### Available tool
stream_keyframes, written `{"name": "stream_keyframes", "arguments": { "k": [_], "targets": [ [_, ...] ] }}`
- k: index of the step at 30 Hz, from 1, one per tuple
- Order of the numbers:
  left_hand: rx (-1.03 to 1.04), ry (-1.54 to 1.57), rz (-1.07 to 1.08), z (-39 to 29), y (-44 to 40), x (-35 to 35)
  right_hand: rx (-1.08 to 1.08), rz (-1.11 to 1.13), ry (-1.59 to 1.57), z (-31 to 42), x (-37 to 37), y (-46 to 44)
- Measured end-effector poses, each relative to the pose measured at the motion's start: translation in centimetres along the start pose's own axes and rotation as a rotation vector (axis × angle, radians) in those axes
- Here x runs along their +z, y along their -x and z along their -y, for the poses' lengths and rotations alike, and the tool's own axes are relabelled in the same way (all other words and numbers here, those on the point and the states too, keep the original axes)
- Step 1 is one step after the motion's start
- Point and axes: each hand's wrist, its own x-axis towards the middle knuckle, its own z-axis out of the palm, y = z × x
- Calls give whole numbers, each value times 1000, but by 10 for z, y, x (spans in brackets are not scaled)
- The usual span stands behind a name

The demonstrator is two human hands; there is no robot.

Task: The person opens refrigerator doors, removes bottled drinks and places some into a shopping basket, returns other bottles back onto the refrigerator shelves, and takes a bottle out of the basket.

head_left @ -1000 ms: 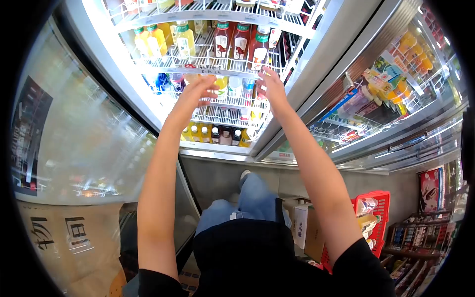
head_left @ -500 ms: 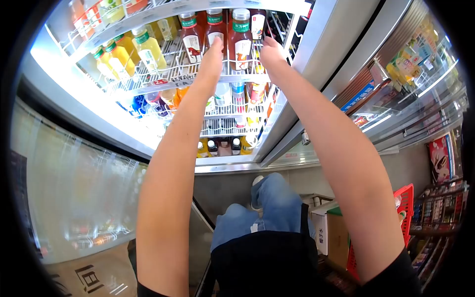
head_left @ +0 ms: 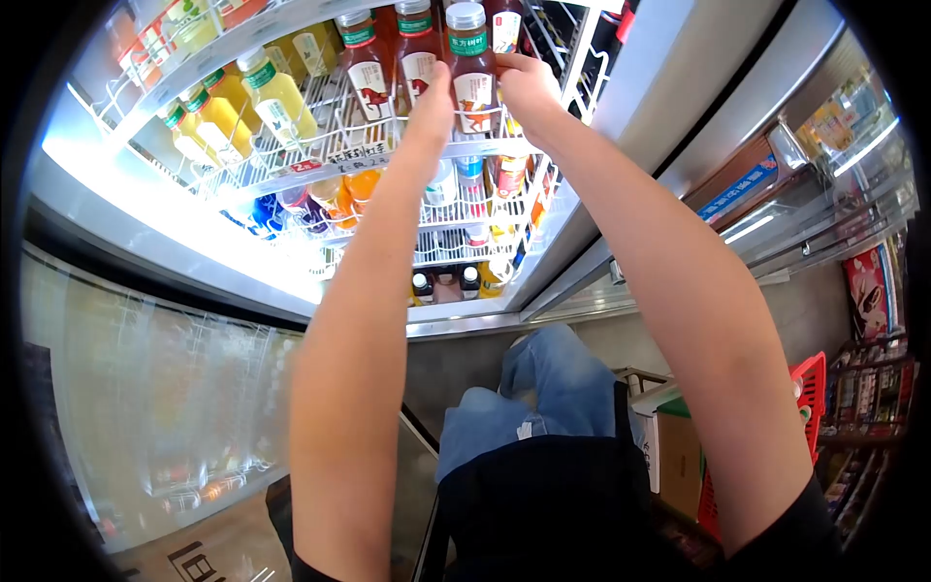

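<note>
A bottle of dark reddish tea (head_left: 473, 92) with a green neck label and a white cap stands at the shelf's front, between my hands. My left hand (head_left: 434, 105) lies along its left side, thumb up; its other fingers are mostly hidden. From the right, my right hand (head_left: 529, 89) bends its fingers against the same bottle. Left of it are two like bottles, the nearer one (head_left: 416, 58) partly covered by my left hand and the other (head_left: 368, 73) farther left. They rest on a white wire shelf (head_left: 335, 150) in a lit fridge.
Yellow drink bottles (head_left: 276, 102) stand on the shelf's left part. A shelf below carries orange drinks (head_left: 335, 194). The glass door (head_left: 175, 388) is swung open at left. A cardboard box (head_left: 679, 461) and a red basket (head_left: 810, 398) are at lower right.
My right hand has moved in against the right side of the front tea bottle. My left hand has shifted right, to its left side. The whole view has shifted slightly.
</note>
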Motion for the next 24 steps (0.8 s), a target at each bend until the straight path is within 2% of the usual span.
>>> {"name": "stream_keyframes", "arguments": {
  "k": [2, 3, 5, 7, 9, 12, 13, 16, 18, 20, 21, 24],
  "targets": [
    [202, -93, -101, 19, -12, 0, -109, -67, -75, 2, 4, 15],
    [226, -240, -170, 15, -5, 3, -154, -53, -79, -3, 4, 12],
    [295, -207, -207, 14, 5, 11, -157, -68, -24, -3, 1, 16],
    [360, -167, -208, 14, 15, 17, -255, -42, -202, -3, 3, 15],
    [577, -140, -217, 17, 25, 18, -273, -8, -307, 1, 2, 25],
    [626, -135, -233, 14, 41, 14, -356, -39, -340, 18, 3, 44],
    [567, -169, -262, 12, 52, 14, -356, -42, -341, 22, 0, 49],
    [608, -220, -308, 9, 72, 12, -388, -36, -203, 39, -4, 70],
    [618, -198, -317, 4, 88, 13, -236, 52, -187, 48, -12, 89],
    [663, -239, -337, -3, 112, 16, -200, 61, -267, 53, -14, 109],
    [624, -80, -261, -4, 120, 18, -145, 63, -323, 55, -16, 119],
    [525, 13, -245, -7, 149, 18, -49, 81, -345, 49, -22, 139]
  ]
}}
